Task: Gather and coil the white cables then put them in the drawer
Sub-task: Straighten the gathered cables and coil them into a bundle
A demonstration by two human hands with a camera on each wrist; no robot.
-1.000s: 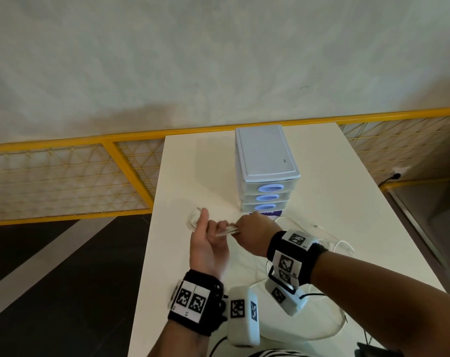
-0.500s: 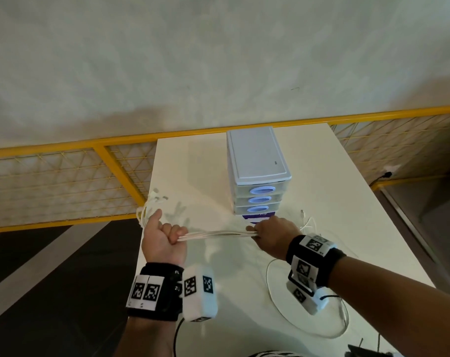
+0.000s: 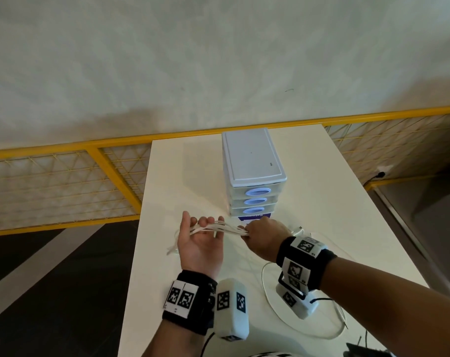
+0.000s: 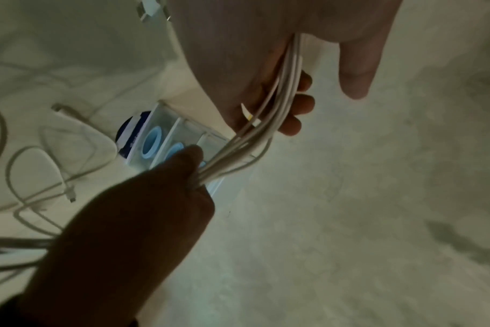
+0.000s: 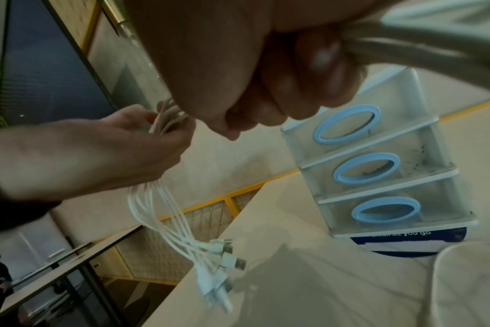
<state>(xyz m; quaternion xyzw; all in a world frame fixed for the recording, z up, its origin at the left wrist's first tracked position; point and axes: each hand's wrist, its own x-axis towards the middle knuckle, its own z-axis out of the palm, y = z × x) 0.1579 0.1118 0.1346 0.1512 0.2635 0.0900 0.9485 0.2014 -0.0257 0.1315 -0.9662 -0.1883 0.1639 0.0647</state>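
Observation:
A bundle of several white cables (image 3: pixel 218 229) stretches between my two hands, just in front of the small white drawer unit (image 3: pixel 252 161) with three shut drawers and blue oval handles. My left hand (image 3: pixel 200 240) is palm up, its fingers loosely curled round the bundle (image 4: pixel 283 106). The plug ends (image 5: pixel 227 254) hang below it over the table's left edge. My right hand (image 3: pixel 265 238) is a fist gripping the other end of the stretch (image 5: pixel 406 37). More white cable (image 3: pixel 267 300) trails in loops on the table behind the right wrist.
The white table (image 3: pixel 321 202) is narrow, and its left edge drops to a dark floor. A yellow mesh railing (image 3: pixel 64 181) runs behind it. Loose cable loops and plugs (image 4: pixel 28 166) lie to the right of the drawer unit (image 4: pixel 165 137).
My left hand, stretched out to the table's left edge as a tight fist, has come back toward the right hand and loosened, palm up. The cable span between the hands is shorter.

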